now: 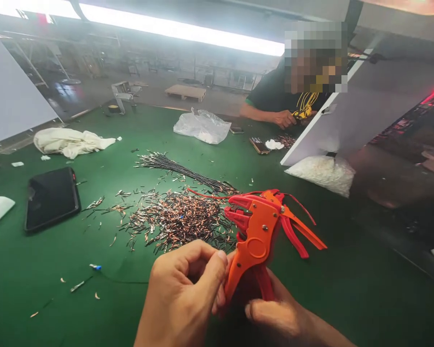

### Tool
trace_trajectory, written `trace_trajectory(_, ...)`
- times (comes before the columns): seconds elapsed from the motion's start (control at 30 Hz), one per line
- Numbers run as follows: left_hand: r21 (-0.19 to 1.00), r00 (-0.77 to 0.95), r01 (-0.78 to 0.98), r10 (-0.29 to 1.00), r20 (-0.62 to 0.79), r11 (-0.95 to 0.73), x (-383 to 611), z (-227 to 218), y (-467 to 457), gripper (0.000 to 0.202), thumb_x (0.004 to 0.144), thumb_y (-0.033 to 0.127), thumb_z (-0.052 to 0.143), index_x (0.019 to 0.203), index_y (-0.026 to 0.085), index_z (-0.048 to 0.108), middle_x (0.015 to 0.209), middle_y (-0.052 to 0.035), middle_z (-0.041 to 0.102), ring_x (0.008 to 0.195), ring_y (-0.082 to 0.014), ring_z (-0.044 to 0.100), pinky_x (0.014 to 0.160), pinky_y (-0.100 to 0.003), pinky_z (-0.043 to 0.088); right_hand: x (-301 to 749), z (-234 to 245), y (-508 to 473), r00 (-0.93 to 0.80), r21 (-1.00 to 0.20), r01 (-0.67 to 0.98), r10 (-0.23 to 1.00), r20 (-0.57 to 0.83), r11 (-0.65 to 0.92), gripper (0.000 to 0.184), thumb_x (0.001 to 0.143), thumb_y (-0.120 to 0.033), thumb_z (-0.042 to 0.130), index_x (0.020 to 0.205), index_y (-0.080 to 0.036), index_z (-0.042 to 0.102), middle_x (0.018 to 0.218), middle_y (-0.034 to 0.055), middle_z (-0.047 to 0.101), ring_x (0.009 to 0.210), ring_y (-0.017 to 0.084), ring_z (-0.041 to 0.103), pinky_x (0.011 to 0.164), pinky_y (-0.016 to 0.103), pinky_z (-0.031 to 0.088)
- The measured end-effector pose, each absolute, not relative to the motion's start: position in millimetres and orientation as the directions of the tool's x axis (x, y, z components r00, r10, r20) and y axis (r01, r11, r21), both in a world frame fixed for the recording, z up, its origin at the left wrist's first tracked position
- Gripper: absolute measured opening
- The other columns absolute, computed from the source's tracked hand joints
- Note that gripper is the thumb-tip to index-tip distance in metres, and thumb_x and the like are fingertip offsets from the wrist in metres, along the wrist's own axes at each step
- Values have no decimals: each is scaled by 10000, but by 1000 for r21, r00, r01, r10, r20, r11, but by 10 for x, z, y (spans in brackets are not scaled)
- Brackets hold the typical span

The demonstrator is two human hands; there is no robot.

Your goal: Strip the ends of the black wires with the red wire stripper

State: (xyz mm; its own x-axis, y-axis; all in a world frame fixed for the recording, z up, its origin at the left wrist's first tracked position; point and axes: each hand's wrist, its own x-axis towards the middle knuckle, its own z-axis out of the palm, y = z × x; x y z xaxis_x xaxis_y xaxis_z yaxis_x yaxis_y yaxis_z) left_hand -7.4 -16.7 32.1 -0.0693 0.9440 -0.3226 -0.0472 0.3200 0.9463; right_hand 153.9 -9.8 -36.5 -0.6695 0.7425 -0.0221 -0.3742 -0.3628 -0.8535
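Observation:
My right hand [278,313] is wrapped round the handles of an orange and red wire stripper [256,246], which stands upright with its jaws towards the left. My left hand [183,291] is closed in a pinch beside the tool's lower body; whatever lies between its fingertips is hidden. A thin dark wire with a blue-ended terminal [96,266] runs towards my left hand and disappears behind it. Just beyond the tool lies a second orange and red wire stripper [304,231], with a red wire [210,195] near it. Behind my left hand spreads a pile of copper and black wire scraps [184,217].
A bundle of black wires [181,168] lies past the pile on the green table [104,313]. Around it are a black phone [52,200], a cream cloth [70,142], a plastic bag [202,126] and a filled bag [321,171]. Across sits a person [271,91] holding a yellow tool.

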Motion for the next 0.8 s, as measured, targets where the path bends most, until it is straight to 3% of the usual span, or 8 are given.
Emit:
trace_trajectory(0.2, 923, -95, -134, 923, -373, 360, -65, 353, -149, 310, 737, 416, 698, 542, 185, 627, 405, 48, 478, 368, -72, 405, 406, -188, 344, 1518, -483, -132, -673, -812, -402, 738, -51, -423, 290, 786, -245, 721, 1052, -174, 632, 881, 46, 653, 851, 210, 623, 848, 385, 506)
trace_trajectory(0.33, 901, 1, -189, 918, -397, 390, -94, 384, -158, 314, 696, 435, 732, 551, 179, 620, 396, 75, 407, 364, -55, 323, 408, -192, 331, 1501, -450, -129, -668, -821, -339, 732, -134, -460, 255, 807, -230, 750, 1037, -146, 680, 924, 60, 658, 837, 180, 589, 767, 300, 487)
trace_trajectory(0.43, 909, -42, -108, 912, -409, 403, -137, 317, -182, 333, 755, 464, 689, 585, 185, 626, 446, 60, 447, 409, -75, 360, 448, -206, 358, 1481, -351, -121, -700, -827, -319, 704, -124, -462, 169, 795, -208, 723, 945, -130, 719, 885, 66, 674, 819, 194, 613, 776, 318, 488)
trace_trajectory(0.5, 947, -84, 48, 946, -312, 317, -158, 211, -210, 327, 812, 458, 647, 611, 200, 650, 529, 25, 530, 501, -116, 467, 504, -222, 391, 1475, -323, -117, -676, -809, -346, 724, -136, -475, 266, 740, -149, 672, 1002, -160, 720, 905, 61, 690, 890, 227, 639, 824, 344, 493)
trace_trajectory(0.6, 962, 28, 271, 999, -31, 22, -133, 14, -247, 225, 808, 377, 667, 641, 237, 724, 871, -56, 692, 903, -226, 623, 835, -315, 476, 1485, -366, -101, -505, -791, -431, 843, -187, -434, 543, 616, -79, 578, 1120, -252, 680, 1040, 32, 705, 1073, 245, 614, 961, 367, 466)
trace_trajectory(0.67, 970, 46, 240, 997, -54, 41, -79, -86, -248, 201, 831, 347, 630, 701, 255, 754, 1135, -78, 661, 1124, -267, 574, 976, -363, 430, 1504, -410, -81, -401, -781, -482, 892, -207, -398, 597, 580, -86, 563, 1136, -279, 667, 1081, 20, 705, 1098, 249, 608, 976, 367, 468)
trace_trajectory(0.73, 983, 228, 155, 964, -136, 102, -27, -139, -220, 208, 821, 371, 650, 692, 234, 737, 1094, -80, 641, 1060, -256, 574, 934, -350, 440, 1529, -425, -60, -388, -783, -472, 893, -228, -405, 597, 591, -80, 576, 1147, -276, 665, 1078, 22, 711, 1059, 253, 631, 914, 358, 499)
trace_trajectory(0.8, 975, 397, 79, 890, -224, 210, -14, -159, -177, 292, 790, 457, 694, 647, 203, 690, 866, -50, 602, 878, -215, 551, 822, -309, 444, 1552, -405, -51, -441, -769, -465, 868, -228, -439, 597, 598, -65, 593, 1156, -263, 670, 1069, 26, 719, 1016, 253, 656, 870, 350, 513)
